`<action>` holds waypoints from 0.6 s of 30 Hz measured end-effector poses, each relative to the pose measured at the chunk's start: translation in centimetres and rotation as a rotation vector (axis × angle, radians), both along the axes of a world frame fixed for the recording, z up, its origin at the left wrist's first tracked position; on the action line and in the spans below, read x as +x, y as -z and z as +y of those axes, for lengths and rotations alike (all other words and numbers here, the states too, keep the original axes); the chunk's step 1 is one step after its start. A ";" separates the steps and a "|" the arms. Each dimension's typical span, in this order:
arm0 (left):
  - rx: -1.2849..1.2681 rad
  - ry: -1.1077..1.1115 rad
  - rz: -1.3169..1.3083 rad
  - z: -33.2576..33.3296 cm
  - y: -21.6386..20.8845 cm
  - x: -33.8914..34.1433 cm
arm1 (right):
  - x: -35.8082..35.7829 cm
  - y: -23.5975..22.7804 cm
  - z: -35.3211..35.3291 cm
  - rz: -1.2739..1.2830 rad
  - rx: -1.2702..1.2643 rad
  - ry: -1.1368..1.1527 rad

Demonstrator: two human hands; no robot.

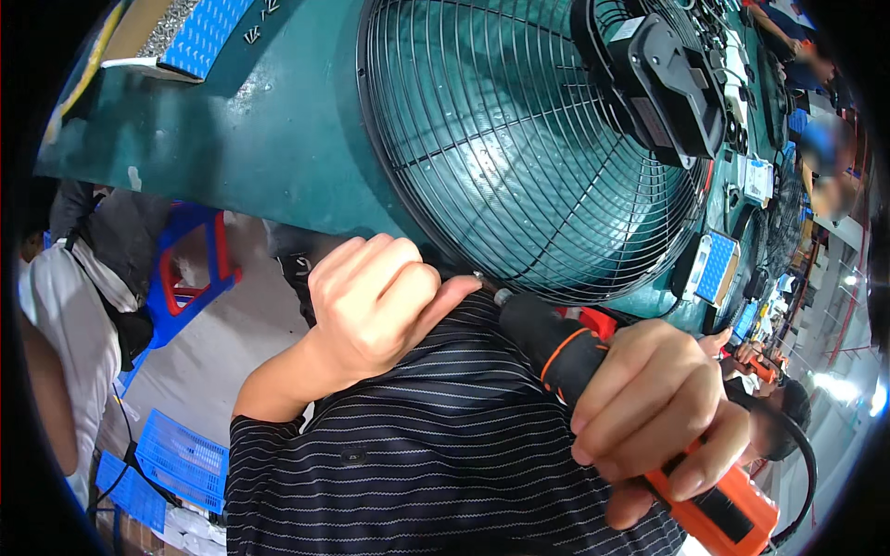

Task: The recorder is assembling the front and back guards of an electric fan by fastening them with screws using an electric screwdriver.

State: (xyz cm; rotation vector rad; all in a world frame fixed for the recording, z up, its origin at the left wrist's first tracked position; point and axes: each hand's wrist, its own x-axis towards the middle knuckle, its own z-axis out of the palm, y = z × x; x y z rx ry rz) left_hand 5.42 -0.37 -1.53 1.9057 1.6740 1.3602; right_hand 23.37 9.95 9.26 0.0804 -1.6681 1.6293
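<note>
My right hand (658, 403) grips an orange and black power screwdriver (556, 347), its bit pointing up and left toward my left hand. My left hand (375, 301) is curled closed, with one digit stretched out to the bit's tip. A small silvery piece, which looks like a screw (477, 275), sits there at the fingertip. Whatever the curled fingers may hold is hidden. Just beyond both hands, a round black wire fan guard (501, 139) lies on the green table (250, 157), with a black motor housing (667, 88) on its right part.
An open box of screws (171, 37) stands at the far left, with a few loose screws (260, 23) beside it. A blue and white box (714, 267) is at the right. Blue plastic baskets (181, 459) and a blue-red stool (190, 264) stand lower left. Other people work along the right.
</note>
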 end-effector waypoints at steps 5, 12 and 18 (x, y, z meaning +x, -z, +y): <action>-0.030 0.028 -0.048 0.3 0.4 -0.5 | -1.0 0.1 -0.5 0.015 0.020 0.037; -0.065 0.032 -0.089 0.5 0.6 -0.8 | -2.2 -0.2 -1.0 0.002 0.105 -0.010; -0.067 0.048 -0.111 0.8 0.7 -1.0 | -2.7 -0.3 0.4 -0.046 0.057 -0.154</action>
